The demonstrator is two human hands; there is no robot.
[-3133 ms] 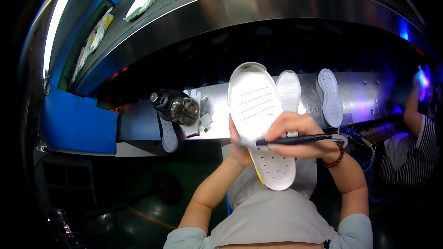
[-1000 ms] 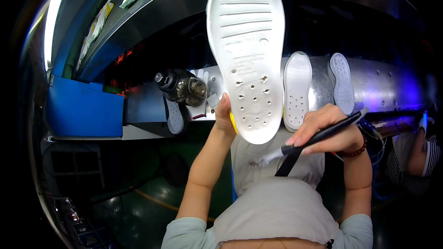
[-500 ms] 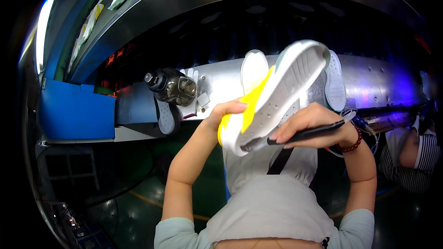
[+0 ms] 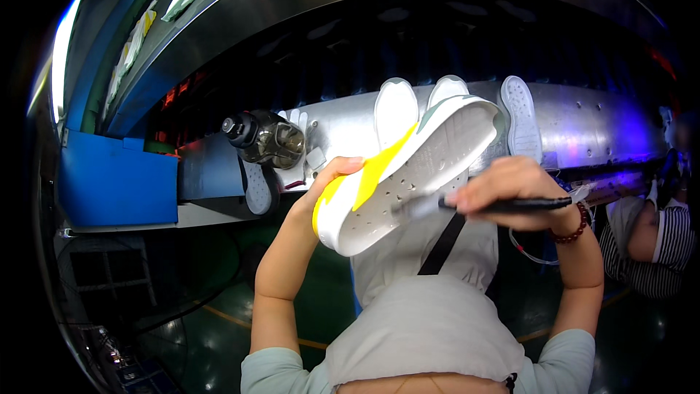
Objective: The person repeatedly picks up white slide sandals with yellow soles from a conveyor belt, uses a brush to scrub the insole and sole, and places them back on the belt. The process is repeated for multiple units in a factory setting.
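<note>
Tilted, white perforated shoe sole [image 4: 408,175] shows yellow lining.

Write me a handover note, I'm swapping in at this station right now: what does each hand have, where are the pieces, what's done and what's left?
Left hand: grips the white and yellow shoe sole at its heel end, tilted up.
Right hand: holds a black brush, bristle tip at the sole's side edge.
Conveyor: three more white soles lie there, beside a dark bottle.
Done: cannot tell how much is coated.
Left: probably finishing this sole's edge.
</note>
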